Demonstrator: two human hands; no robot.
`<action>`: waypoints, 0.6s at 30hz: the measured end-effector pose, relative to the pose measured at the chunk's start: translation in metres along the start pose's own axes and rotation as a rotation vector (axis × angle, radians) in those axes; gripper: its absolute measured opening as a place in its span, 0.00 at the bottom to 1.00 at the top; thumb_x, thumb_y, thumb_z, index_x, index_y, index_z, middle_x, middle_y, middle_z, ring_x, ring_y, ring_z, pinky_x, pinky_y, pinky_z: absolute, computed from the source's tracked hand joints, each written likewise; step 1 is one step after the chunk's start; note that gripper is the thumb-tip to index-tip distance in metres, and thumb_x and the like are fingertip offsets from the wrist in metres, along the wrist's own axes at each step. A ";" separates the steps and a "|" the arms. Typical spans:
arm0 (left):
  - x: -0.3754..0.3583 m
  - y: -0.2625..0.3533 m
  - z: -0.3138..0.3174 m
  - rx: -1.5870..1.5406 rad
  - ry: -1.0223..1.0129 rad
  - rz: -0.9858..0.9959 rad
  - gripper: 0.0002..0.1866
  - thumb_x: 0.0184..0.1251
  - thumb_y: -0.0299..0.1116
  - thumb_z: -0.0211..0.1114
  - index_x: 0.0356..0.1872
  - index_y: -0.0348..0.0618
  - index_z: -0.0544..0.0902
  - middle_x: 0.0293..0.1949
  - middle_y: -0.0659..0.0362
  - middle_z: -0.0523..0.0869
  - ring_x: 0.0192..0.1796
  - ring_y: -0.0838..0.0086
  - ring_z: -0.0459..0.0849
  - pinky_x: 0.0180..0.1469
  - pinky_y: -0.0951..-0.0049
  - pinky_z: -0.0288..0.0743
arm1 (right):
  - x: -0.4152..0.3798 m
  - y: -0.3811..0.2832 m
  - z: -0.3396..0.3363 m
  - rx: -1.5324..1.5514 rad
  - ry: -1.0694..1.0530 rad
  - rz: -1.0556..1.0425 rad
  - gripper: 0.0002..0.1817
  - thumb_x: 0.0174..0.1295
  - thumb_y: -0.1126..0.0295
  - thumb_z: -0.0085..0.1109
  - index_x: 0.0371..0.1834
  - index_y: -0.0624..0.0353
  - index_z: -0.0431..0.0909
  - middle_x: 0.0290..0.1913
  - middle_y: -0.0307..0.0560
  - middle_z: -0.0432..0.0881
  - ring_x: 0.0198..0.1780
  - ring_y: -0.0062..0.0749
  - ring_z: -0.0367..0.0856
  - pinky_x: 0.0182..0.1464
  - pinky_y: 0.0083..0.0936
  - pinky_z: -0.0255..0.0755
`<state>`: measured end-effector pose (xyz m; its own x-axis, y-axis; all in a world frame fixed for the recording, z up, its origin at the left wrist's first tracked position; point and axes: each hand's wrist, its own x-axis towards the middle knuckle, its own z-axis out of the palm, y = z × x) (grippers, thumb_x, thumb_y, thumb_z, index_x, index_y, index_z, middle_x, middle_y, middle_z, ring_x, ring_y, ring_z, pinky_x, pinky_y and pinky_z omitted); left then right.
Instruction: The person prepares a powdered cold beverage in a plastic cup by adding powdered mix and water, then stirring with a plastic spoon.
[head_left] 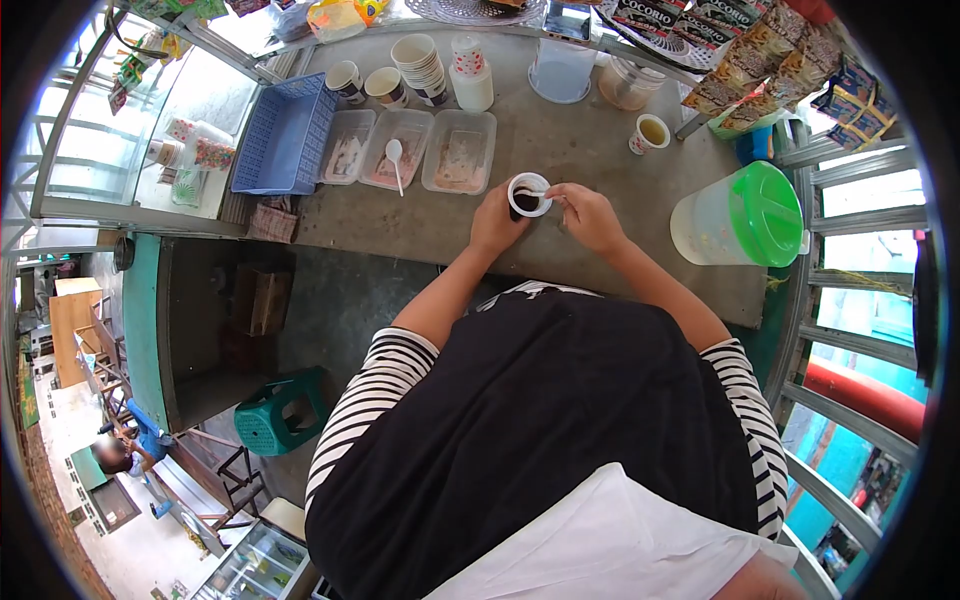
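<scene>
My left hand (pixel 494 222) is wrapped round a small cup (pixel 515 184) with a white rim and dark liquid inside. A white spoon (pixel 533 193) dips into that cup, its handle pinched in the fingers of my right hand (pixel 590 215). Both hands are over the near part of the counter (pixel 590 120). To the left of them are several clear plastic tubs (pixel 459 152) with remains in the bottom, and another white spoon (pixel 394 152) rests on the middle one.
Paper cups (pixel 416 62) and a white container (pixel 473 90) stand behind the tubs, beside a blue basket (pixel 262 150). At right are a green-lidded bucket (pixel 745 215) and a cup of yellowish liquid (pixel 650 133). Sachets (pixel 745 70) hang above. A green stool (pixel 262 425) stands lower left; a person (pixel 150 440) sits beyond.
</scene>
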<state>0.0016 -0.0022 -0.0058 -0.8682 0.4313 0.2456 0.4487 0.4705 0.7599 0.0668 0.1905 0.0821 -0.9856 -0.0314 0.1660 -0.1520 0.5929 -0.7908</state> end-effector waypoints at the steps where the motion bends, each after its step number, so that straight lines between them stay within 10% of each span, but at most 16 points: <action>1: 0.001 -0.003 0.002 -0.034 -0.005 -0.010 0.36 0.50 0.33 0.78 0.64 0.46 0.76 0.57 0.52 0.84 0.59 0.54 0.82 0.58 0.57 0.78 | -0.003 0.000 0.004 -0.015 0.003 -0.049 0.11 0.64 0.79 0.54 0.47 0.58 0.83 0.46 0.53 0.87 0.47 0.53 0.85 0.49 0.42 0.78; 18: -0.001 0.000 0.001 -0.008 0.053 0.031 0.34 0.50 0.34 0.79 0.61 0.43 0.77 0.53 0.49 0.86 0.57 0.53 0.84 0.58 0.59 0.79 | 0.007 0.006 -0.005 -0.079 -0.027 -0.117 0.10 0.64 0.78 0.54 0.44 0.56 0.83 0.46 0.51 0.87 0.45 0.53 0.86 0.46 0.42 0.78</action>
<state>0.0026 -0.0023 -0.0064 -0.8641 0.4041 0.3002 0.4738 0.4512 0.7562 0.0598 0.1980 0.0819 -0.9634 -0.1250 0.2370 -0.2604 0.6452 -0.7182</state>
